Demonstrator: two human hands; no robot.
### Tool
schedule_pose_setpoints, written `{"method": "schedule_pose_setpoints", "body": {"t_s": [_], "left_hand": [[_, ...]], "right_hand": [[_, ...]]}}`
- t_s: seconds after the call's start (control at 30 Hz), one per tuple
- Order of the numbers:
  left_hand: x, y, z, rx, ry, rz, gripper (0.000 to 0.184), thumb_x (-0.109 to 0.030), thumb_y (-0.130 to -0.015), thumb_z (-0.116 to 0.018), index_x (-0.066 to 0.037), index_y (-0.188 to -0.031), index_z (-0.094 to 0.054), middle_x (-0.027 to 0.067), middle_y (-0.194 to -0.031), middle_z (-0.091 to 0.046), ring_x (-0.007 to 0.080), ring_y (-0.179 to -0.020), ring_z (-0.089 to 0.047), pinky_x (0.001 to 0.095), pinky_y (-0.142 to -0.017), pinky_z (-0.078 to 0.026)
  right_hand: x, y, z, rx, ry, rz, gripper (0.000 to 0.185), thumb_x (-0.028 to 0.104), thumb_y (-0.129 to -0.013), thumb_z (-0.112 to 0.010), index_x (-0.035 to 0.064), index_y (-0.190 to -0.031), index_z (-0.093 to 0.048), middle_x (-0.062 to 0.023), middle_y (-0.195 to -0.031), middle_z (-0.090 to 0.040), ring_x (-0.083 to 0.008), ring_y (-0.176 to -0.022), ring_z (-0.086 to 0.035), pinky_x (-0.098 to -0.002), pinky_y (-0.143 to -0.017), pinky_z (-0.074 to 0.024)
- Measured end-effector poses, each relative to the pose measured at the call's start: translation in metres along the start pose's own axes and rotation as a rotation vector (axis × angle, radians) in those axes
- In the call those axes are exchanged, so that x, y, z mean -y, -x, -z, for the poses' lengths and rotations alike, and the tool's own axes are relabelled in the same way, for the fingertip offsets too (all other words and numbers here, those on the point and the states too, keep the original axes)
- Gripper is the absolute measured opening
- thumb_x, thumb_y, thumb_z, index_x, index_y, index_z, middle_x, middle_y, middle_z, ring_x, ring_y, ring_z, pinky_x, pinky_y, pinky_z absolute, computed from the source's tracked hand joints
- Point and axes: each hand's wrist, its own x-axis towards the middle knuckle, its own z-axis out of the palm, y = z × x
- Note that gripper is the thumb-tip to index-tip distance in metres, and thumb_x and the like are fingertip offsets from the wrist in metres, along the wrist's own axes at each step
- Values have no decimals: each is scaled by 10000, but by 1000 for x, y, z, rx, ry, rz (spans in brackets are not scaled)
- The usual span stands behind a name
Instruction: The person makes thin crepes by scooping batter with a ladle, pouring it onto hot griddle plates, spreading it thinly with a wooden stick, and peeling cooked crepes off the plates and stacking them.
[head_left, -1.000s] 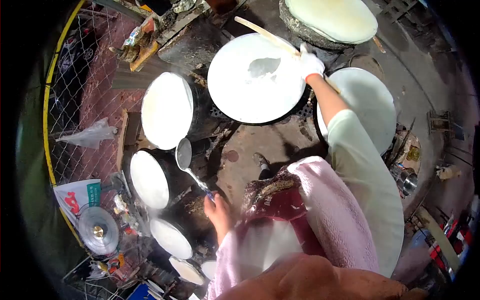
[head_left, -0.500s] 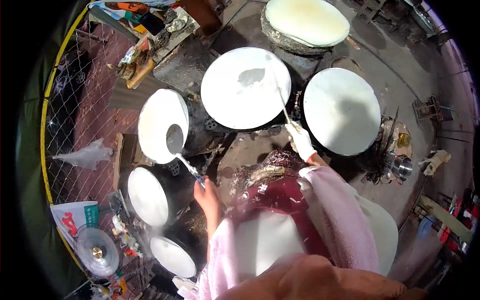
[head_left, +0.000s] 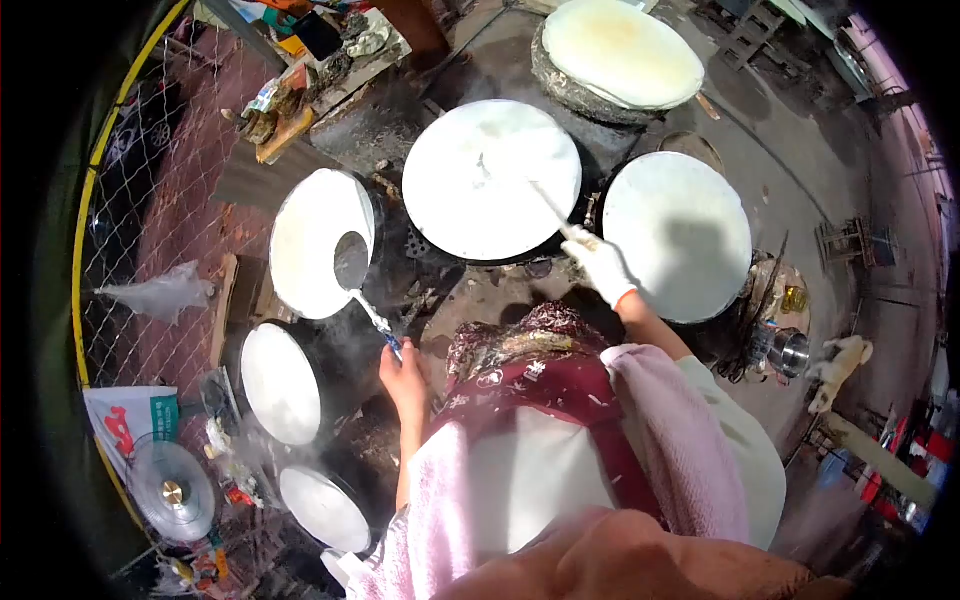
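Observation:
My bare left hand (head_left: 404, 374) is closed around the blue handle of a ladle (head_left: 351, 262). The ladle's bowl hangs over the edge of the left round griddle, which has a pale batter sheet (head_left: 310, 235) on it. A white glove covers my right hand (head_left: 602, 268). Its fingers are wrapped round a thin-handled spreader (head_left: 552, 206), whose far end lies over the middle griddle. White batter (head_left: 480, 215) covers that griddle almost entirely, with a small greyish mark near its centre.
Another white-covered griddle (head_left: 678, 235) stands to the right. Behind it is a stack of round pale sheets (head_left: 622, 50). Two smaller white-topped griddles (head_left: 280, 385) line the lower left. A metal pot (head_left: 789, 352) sits at right; wire fencing (head_left: 160, 180) bounds the left. Steam drifts about.
The dark bare patch on the middle griddle has been covered with white batter. My right hand and the spreader have shifted slightly left; the ladle stays over the left griddle.

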Motion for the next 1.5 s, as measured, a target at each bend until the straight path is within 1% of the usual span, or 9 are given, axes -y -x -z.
{"method": "schedule_pose_setpoints", "body": {"t_s": [0.2, 0.33, 0.6, 0.73, 0.93, 1.03, 1.23, 1.4, 1.5], "left_hand": [[1, 13, -15, -22, 10, 58, 120, -138, -973, -508, -18, -972, -513, -3, -623, -451, 79, -415, -392, 237, -366, -284], [-9, -10, -30, 77, -22, 14, 121, -143, -970, -518, -29, -932, -515, -15, -626, -441, 73, -430, -399, 231, -375, -288], [-30, -169, -121, 484, 38, 79, 132, -84, -908, -548, -9, -816, -490, 37, -671, -475, 114, -481, -427, 250, -426, -310], [-14, -210, -167, 634, 64, 197, 112, -50, -872, -542, 26, -799, -505, 51, -627, -491, 123, -453, -430, 264, -416, -330], [-5, -156, -157, 608, 195, 451, 93, -8, -887, -492, 49, -814, -483, 70, -640, -489, 130, -437, -408, 267, -375, -317], [-1, -132, -144, 486, 405, 582, 110, 8, -912, -450, 32, -805, -437, 74, -670, -454, 120, -468, -353, 259, -402, -298], [2, -118, -151, 480, 524, 689, 52, -7, -947, -406, 18, -952, -360, 53, -693, -432, 114, -519, -358, 250, -457, -323], [-4, -111, -131, 397, 738, 618, 175, -72, -944, -483, 71, -1020, -550, 29, -739, -530, 119, -586, -475, 207, -508, -375], [31, -102, -51, 1113, 1628, 723, 324, -256, -1001, -444, 17, -1150, -535, -41, -686, -483, 28, -379, -345, 211, -359, -233]], "right_hand": [[-10, -18, 17, 155, 103, -24, 417, 223, -883, -687, 17, -1235, -602, 63, -908, -617, -20, -715, -473, -180, -628, -406], [22, -13, 25, 157, 214, 99, 374, 222, -868, -698, 6, -1169, -641, -45, -1099, -671, -104, -999, -603, -229, -886, -467], [-3, 6, 46, 248, 372, 132, 421, 215, -869, -694, -19, -1209, -605, -54, -1074, -687, -87, -887, -605, -248, -790, -491], [-25, 72, 33, -249, 305, 216, 368, 214, -886, -647, -36, -1154, -625, -63, -1157, -654, -84, -1011, -574, -233, -910, -432], [-73, 81, -84, -68, -142, -52, 304, 192, -909, -654, 60, -1180, -620, 85, -774, -557, -14, -614, -458, -185, -522, -358], [-5, 96, -87, 49, -138, -226, 324, 175, -905, -655, 55, -1203, -611, 84, -785, -586, 3, -592, -446, -159, -503, -325], [-78, 66, -67, 28, 25, 85, 243, 200, -927, -629, 98, -1147, -625, 89, -705, -519, -15, -560, -428, -176, -481, -319], [10, 79, -74, 228, -255, -425, 168, 232, -903, -659, 139, -1040, -636, 57, -608, -507, -34, -360, -344, -211, -341, -218], [16, 46, -21, 151, -108, -111, 181, 188, -904, -656, 121, -1072, -665, 67, -678, -541, 3, -462, -381, -173, -396, -261]]}}
